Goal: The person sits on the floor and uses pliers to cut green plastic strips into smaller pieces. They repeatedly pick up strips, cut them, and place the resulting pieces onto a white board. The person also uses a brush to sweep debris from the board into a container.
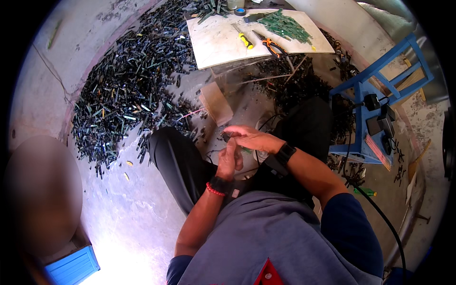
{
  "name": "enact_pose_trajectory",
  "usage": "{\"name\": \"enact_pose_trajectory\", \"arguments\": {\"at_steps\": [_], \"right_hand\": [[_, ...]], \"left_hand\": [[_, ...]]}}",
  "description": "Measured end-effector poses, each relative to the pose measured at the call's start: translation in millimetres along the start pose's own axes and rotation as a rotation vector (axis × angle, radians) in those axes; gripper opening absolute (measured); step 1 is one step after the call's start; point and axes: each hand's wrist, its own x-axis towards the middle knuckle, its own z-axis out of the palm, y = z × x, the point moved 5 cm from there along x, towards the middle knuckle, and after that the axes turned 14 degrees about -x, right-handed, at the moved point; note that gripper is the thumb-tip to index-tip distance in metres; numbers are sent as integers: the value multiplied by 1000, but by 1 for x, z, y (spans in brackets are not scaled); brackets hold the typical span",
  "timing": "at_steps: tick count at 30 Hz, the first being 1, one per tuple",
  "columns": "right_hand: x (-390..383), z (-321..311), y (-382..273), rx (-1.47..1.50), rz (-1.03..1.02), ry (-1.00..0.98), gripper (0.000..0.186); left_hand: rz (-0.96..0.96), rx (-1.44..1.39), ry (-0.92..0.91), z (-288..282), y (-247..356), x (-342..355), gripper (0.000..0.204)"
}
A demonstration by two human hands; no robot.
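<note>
Between my knees, my two hands come together. My left hand [229,160] is closed, its fingertips pointing up to a small dark piece [225,136]. My right hand [251,138] reaches in from the right, its fingers bent over the same piece. The piece is mostly hidden, so I cannot make out its kind. A bit of green [247,150] shows just below the right hand. Past the hands stands a brown cardboard piece [216,104]. Farther off, on a white board table [218,47], lie a yellow screwdriver [245,41], orange-handled pliers [271,46] and a heap of green strips [288,25].
A wide heap of dark strips [128,85] covers the floor at the left, with another heap [304,85] under the table. On the right, a blue chair [363,102] carries black adapters [380,121]. A black cable [380,213] runs down beside my right arm. A blue stool [73,267] stands lower left.
</note>
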Motion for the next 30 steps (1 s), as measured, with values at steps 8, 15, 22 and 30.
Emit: {"name": "enact_pose_trajectory", "arguments": {"at_steps": [8,15,22,30], "right_hand": [[-1,-8,-9,-140,-55,82,37],[-1,-12,-11,-132,-43,38,36],[-1,-7,14,-351,-126,201,31],[-1,-2,6,-416,50,-78,25]], "left_hand": [[-39,-8,-41,6,4,-4,51],[-61,25,-95,8,0,-3,53],[-123,-7,-55,16,4,-7,53],[-135,-51,-84,4,-9,-5,49]]}}
